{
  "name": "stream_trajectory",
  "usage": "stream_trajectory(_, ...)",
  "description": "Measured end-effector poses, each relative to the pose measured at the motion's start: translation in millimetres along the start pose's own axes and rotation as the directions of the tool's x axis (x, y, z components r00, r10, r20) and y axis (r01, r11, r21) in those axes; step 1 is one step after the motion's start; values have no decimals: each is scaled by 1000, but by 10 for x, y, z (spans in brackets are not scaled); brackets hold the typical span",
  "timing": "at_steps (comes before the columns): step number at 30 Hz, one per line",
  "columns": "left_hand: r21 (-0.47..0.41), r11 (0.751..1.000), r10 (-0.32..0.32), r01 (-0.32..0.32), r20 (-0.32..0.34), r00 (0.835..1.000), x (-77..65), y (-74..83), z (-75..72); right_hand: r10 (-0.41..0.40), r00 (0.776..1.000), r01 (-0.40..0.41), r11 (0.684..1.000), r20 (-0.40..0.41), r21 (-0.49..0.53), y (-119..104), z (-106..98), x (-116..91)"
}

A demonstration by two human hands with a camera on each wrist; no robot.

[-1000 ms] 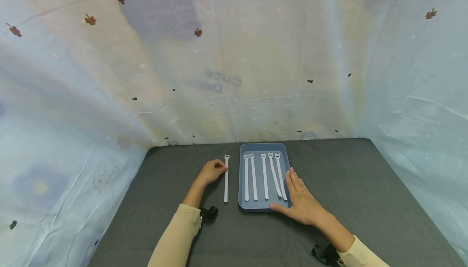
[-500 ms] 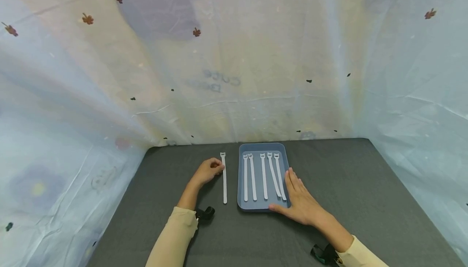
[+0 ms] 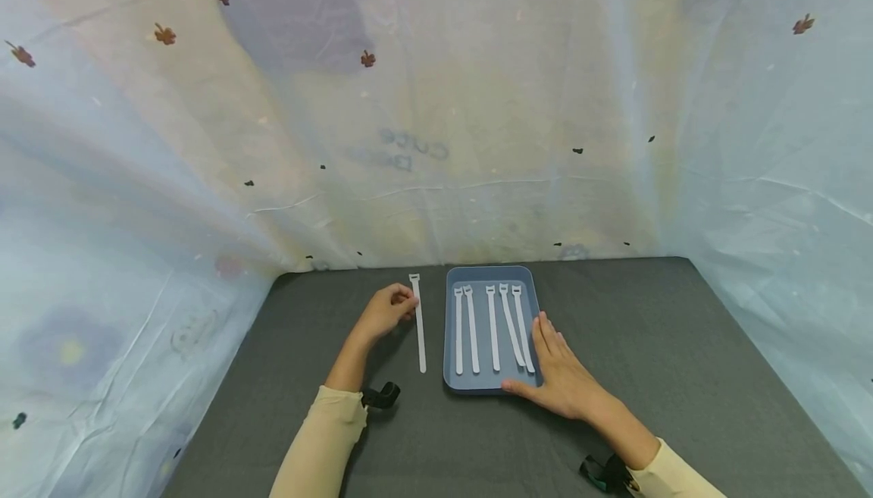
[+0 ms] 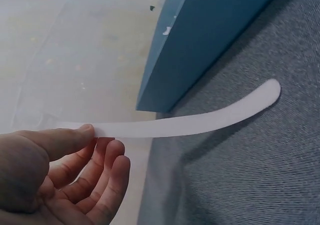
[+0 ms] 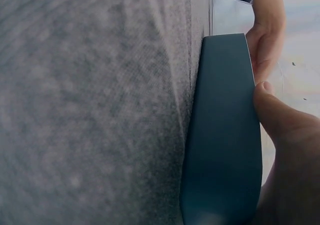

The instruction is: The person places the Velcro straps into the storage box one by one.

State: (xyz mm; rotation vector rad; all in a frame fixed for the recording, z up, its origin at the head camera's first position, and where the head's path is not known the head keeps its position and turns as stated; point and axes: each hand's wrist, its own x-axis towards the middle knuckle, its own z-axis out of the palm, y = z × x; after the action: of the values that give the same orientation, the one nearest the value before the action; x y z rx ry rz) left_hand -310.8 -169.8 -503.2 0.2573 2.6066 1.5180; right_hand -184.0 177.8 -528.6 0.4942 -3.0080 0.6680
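Note:
My left hand [image 3: 386,311] pinches a white hook-and-loop cable tie [image 3: 419,339] between thumb and fingers, near its slotted head. In the left wrist view the cable tie's [image 4: 200,124] strap bends, its rounded tail close over the grey cloth. Just right of it stands a shallow blue tray [image 3: 451,331], with several similar white cable ties [image 3: 493,331] lying lengthwise inside, heads at the far end. My right hand [image 3: 562,380] lies with straight fingers along the tray's right rim, the thumb at its front corner. In the right wrist view the thumb touches the rim of the tray [image 5: 225,130].
Dark grey cloth [image 3: 648,346] covers the table around the tray. A pale patterned sheet [image 3: 477,142] hangs behind and at both sides. Black straps [image 3: 382,396] are worn on both wrists.
The left hand has moved slightly left and away from me with the cable tie, its tail tilting a little. The right hand and tray have stayed in place.

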Motion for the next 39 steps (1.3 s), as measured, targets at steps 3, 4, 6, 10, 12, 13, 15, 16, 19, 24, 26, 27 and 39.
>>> stream_trajectory(3,-27,999,18,-19,-10,1000,-19,54,-15,1,1000,-1,1000,3,-4,-1,-2,-2)
stream_trajectory(4,-31,999,24,-25,-15,1000,-25,75,-21,1,1000,-1,1000,3,-4,-2,-3,-3)
stream_trajectory(6,-39,999,35,-36,-29,999,-36,123,-35,0,1000,0,1000,4,-2,-6,-9,-4)
stream_trajectory(10,-75,995,60,-65,-66,996,-54,219,-64,3,1000,-3,1000,8,8,-18,-23,-11)
stream_trajectory(12,-94,992,79,-87,-88,993,-64,266,-81,3,1000,-3,1000,8,9,-22,-24,-13)
stream_trajectory(13,-104,990,90,-100,-98,991,-68,288,-91,3,1000,-4,1000,9,10,-23,-23,-13)
stream_trajectory(15,-113,986,113,-126,-113,987,-73,323,-106,4,1000,-4,1000,10,10,-24,-23,-12)
stream_trajectory(16,-111,985,122,-135,-117,986,-77,340,-112,5,1000,-5,1000,10,10,-25,-24,-12)
stream_trajectory(19,-106,982,144,-157,-120,982,-80,393,-119,6,1000,-6,1000,12,12,-24,-24,-12)
stream_trajectory(24,-104,980,157,-170,-117,981,-90,515,-88,6,1000,-6,1000,8,13,-23,-24,-10)
stream_trajectory(26,-108,979,160,-172,-115,980,-91,568,-61,7,1000,-7,1000,7,12,-22,-24,-12)
stream_trajectory(27,-110,979,161,-174,-115,980,-89,590,-45,7,1000,-7,1000,7,11,-20,-22,-12)
stream_trajectory(39,-85,980,177,-181,-58,983,-30,733,207,7,1000,-7,1000,-3,5,13,7,1)
